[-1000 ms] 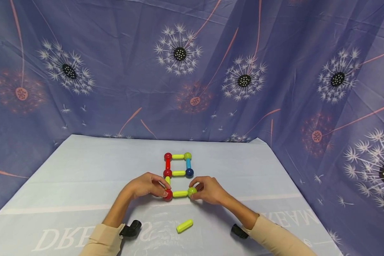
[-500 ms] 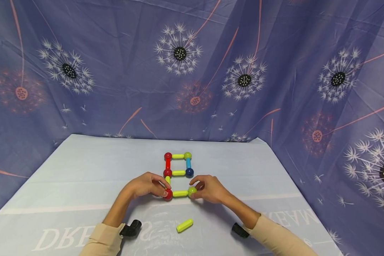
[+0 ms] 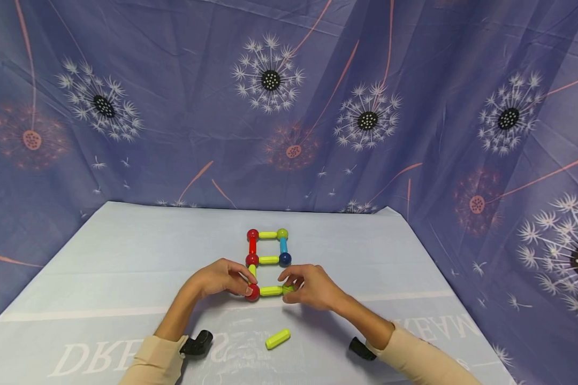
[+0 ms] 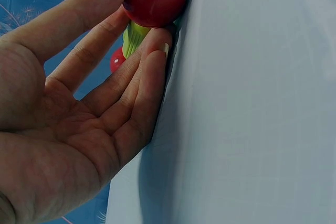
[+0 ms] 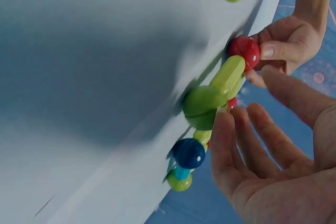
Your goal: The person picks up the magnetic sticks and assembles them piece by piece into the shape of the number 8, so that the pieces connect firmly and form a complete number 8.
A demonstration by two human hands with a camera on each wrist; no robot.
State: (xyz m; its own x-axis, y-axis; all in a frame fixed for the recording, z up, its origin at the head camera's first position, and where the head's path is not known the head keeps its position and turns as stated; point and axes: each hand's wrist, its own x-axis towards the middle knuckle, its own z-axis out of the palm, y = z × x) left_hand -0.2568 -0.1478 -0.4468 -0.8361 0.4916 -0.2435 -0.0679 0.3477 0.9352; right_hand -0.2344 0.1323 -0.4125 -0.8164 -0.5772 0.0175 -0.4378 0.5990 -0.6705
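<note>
My left hand [image 3: 226, 279] pinches the near red ball [image 3: 252, 292] between thumb and fingers, low at the table. A lime-green rod [image 3: 271, 291] joins that ball to a green ball [image 5: 202, 107]. At the green ball, my right hand [image 3: 313, 286] has a fingertip on its side, while the thumb stands apart from it. Behind, a second red ball [image 3: 252, 260], a dark blue ball [image 3: 284, 259], a far red ball [image 3: 252, 235] and a far green ball [image 3: 282, 233] form a square with rods between them. Another lime-green rod, partly hidden by left fingers, links both parts.
A loose lime-green rod [image 3: 278, 339] lies on the pale cloth-covered table [image 3: 366, 240], nearer the person than the structure. A purple curtain [image 3: 197, 107] with dandelion prints hangs behind and at the sides. Black wrist devices [image 3: 197, 343] sit below both hands.
My right hand has shifted slightly left over the near green ball, covering more of it, and the thumb has moved past it. My left hand stays on the red ball.
</note>
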